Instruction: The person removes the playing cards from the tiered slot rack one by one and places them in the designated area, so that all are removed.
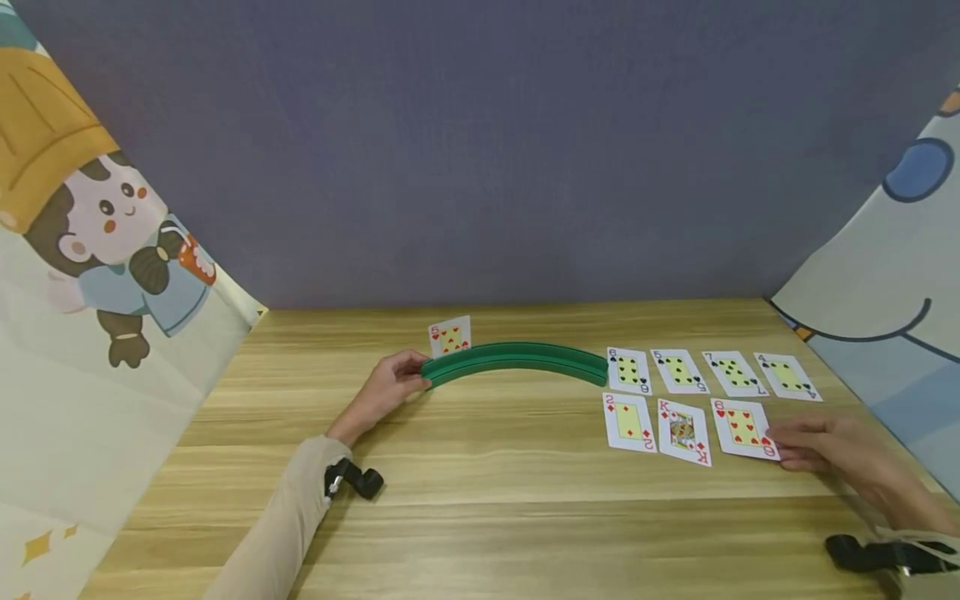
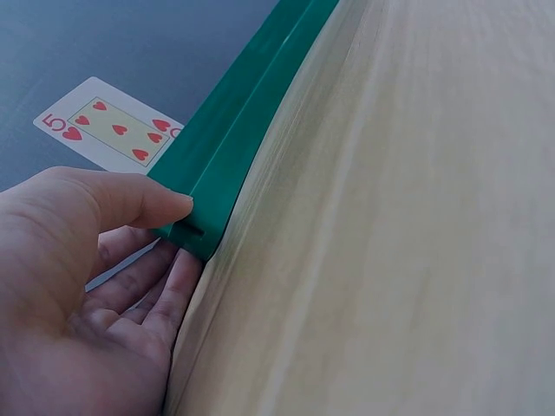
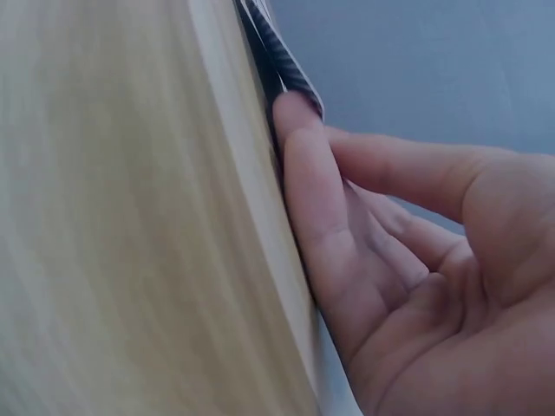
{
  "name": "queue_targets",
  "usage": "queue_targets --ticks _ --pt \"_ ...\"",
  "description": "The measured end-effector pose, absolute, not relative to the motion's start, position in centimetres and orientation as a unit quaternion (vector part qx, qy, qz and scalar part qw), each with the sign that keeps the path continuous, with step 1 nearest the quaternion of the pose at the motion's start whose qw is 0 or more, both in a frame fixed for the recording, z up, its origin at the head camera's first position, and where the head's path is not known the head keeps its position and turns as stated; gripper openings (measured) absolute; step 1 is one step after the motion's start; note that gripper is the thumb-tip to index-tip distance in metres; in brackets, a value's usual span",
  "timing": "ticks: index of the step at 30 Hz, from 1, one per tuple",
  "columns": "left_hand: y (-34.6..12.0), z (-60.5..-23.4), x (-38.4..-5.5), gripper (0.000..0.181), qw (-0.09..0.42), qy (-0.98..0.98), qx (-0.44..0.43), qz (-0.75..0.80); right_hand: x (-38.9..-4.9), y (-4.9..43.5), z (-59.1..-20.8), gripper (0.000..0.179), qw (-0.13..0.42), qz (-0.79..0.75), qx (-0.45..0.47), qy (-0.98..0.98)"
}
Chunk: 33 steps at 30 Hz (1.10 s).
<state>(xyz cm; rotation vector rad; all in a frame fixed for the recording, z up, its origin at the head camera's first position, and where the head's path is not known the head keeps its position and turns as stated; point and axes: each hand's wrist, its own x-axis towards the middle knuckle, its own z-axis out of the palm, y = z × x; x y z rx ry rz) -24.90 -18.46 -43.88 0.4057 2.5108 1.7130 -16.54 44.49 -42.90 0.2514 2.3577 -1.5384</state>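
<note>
A curved green card holder (image 1: 517,357) lies across the middle of the wooden table. My left hand (image 1: 393,379) grips its left end, thumb on top and fingers underneath in the left wrist view. Upright in the holder, near that end, stands a five of hearts (image 1: 450,335). At the right, my right hand (image 1: 821,443) pinches the lower right corner of a six of hearts (image 1: 738,427). The right wrist view shows thumb and fingertips at the raised card edge (image 3: 299,82), with its patterned back underneath. Beside this card lie a king of diamonds (image 1: 684,429) and a two of diamonds (image 1: 628,422).
Behind the red cards is a row of black-suit cards: a six (image 1: 630,371), a five (image 1: 678,371), a seven (image 1: 735,373) and a four (image 1: 787,377). The holder's right end meets the six. A dark panel (image 1: 510,167) stands behind the table (image 1: 487,533), with printed cloths at both sides.
</note>
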Motion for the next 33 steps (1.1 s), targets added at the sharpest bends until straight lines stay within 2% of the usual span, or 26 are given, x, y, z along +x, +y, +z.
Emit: queue_targets --ticks 7,9,15,25,33 --pt "-18.4 -43.8 -24.8 0.034 0.035 0.818 0.132 0.558 -16.7 45.2 -43.0 0.031 0.194 -0.552 0.1 0.805" --pt "-18.2 -43.2 -24.4 0.034 0.039 0.818 0.131 0.559 -16.6 45.3 -43.0 0.033 0.196 -0.544 0.101 0.809" --pt "-17.7 -41.3 -23.5 0.034 0.049 0.823 0.132 0.551 -16.4 44.7 -42.4 0.048 0.183 -0.467 0.111 0.858" --pt "-18.4 -43.8 -24.9 0.035 0.035 0.821 0.126 0.555 -16.1 44.6 -41.9 0.05 0.147 -0.377 0.102 0.909" --pt "-18.4 -43.8 -25.0 0.034 0.034 0.823 0.125 0.553 -15.8 45.3 -41.8 0.049 0.16 -0.382 0.132 0.9"
